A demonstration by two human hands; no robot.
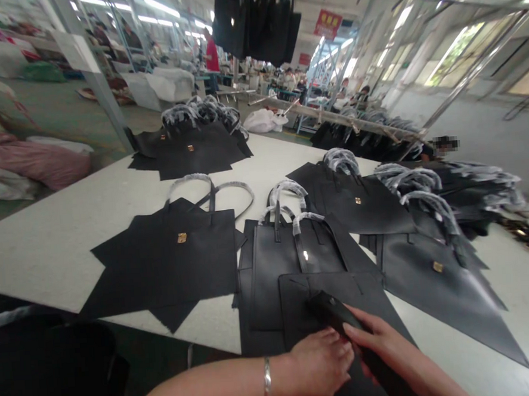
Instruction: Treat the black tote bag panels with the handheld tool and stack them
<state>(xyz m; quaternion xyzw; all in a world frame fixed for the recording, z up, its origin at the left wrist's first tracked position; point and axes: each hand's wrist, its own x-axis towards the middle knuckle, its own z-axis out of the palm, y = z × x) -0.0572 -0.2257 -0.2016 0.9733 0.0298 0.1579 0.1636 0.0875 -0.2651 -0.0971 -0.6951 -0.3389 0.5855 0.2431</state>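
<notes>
A black handheld tool (pixel 334 310) with a rounded head and long handle is gripped in my right hand (pixel 381 343). Its head is over a black bag panel (pixel 293 298) at the front of the table. My left hand (pixel 324 364), with a silver bangle on the wrist, rests on the panel beside the tool. Its fingers are curled in, and what they hold, if anything, is hidden. Under and behind the panel lies a black handbag (pixel 266 263) with plastic-wrapped handles and a small shiny clasp.
Fanned stacks of black handbags lie on the white table (pixel 47 235): a left stack (pixel 161 264), a back stack (pixel 203 148) and a right stack (pixel 412 266). More bags (pixel 254 25) hang overhead. A metal post (pixel 90 71) rises at the back left. People work in the background.
</notes>
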